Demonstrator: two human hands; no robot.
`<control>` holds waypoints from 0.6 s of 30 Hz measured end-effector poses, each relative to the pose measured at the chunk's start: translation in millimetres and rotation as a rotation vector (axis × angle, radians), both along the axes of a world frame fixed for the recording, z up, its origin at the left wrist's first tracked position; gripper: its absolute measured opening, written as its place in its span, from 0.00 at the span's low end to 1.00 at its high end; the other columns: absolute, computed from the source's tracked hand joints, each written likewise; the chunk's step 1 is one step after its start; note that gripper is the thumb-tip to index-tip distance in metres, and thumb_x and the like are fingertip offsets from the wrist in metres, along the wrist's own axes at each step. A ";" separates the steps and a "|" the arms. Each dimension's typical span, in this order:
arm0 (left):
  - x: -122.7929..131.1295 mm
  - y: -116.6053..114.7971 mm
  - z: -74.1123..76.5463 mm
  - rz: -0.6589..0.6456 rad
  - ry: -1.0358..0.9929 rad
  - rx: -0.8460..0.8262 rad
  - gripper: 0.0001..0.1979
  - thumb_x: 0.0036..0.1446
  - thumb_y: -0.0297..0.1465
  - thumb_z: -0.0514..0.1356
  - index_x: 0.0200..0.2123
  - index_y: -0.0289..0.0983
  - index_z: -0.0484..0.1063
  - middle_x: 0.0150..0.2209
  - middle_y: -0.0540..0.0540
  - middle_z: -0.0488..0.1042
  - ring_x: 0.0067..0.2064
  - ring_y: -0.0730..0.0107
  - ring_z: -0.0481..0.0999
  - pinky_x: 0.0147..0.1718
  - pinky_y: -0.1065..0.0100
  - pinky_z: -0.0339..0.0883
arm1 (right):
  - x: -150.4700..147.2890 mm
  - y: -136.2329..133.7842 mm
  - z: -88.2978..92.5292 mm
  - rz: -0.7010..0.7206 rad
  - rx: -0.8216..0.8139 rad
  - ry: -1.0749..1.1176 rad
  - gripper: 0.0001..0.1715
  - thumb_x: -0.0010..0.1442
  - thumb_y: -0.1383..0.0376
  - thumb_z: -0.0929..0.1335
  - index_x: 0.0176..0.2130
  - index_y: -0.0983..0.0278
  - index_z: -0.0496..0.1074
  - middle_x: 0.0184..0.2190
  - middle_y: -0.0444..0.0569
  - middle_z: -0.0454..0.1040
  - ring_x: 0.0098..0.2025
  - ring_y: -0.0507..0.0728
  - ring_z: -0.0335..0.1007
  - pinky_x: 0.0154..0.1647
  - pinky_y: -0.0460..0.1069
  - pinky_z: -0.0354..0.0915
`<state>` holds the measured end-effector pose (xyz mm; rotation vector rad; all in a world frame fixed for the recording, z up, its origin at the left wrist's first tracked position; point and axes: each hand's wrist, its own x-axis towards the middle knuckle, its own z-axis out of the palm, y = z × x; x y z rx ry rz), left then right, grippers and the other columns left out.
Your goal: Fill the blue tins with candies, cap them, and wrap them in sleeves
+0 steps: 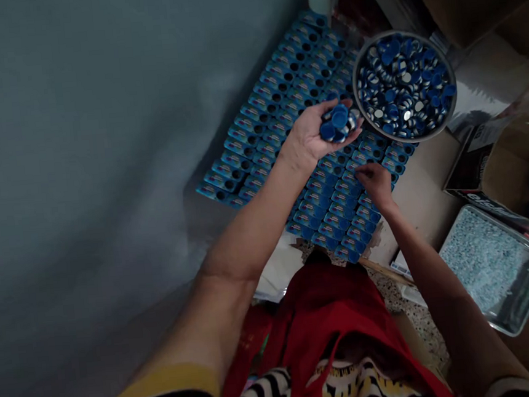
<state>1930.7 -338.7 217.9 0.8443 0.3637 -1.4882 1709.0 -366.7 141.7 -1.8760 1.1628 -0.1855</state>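
Blue caps (339, 116) in the left hand (318, 134), over blue printed cards (334, 208)

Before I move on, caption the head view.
Left hand cups blue caps beside a cap-filled bowl; right hand over rows of blue packs.

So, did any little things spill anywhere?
No spill stands out: loose blue caps are heaped in the round bowl and cupped in the left hand; the pale blue pellets lie inside their clear tray.
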 end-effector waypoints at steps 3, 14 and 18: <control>-2.1 54.4 -24.6 0.045 0.087 0.081 0.13 0.74 0.34 0.58 0.55 0.35 0.76 0.41 0.42 0.83 0.48 0.56 0.88 0.47 0.56 0.86 | 39.2 -1.6 -2.1 0.293 -0.216 0.230 0.17 0.65 0.66 0.68 0.47 0.61 0.85 0.48 0.53 0.86 0.52 0.63 0.80 0.56 0.54 0.72; -39.8 129.6 -85.6 -0.032 0.224 0.178 0.08 0.70 0.33 0.61 0.48 0.37 0.78 0.38 0.41 0.85 0.42 0.55 0.89 0.47 0.54 0.86 | 107.1 -10.5 22.2 0.474 -0.261 0.861 0.23 0.62 0.64 0.77 0.56 0.60 0.80 0.54 0.58 0.85 0.57 0.70 0.82 0.52 0.56 0.73; -41.4 134.8 -87.8 -0.135 0.239 0.173 0.05 0.69 0.32 0.62 0.42 0.38 0.78 0.37 0.42 0.85 0.42 0.55 0.89 0.48 0.53 0.85 | 100.8 -14.3 25.0 0.371 -0.218 0.657 0.16 0.57 0.65 0.79 0.47 0.61 0.82 0.49 0.56 0.86 0.54 0.69 0.82 0.54 0.57 0.72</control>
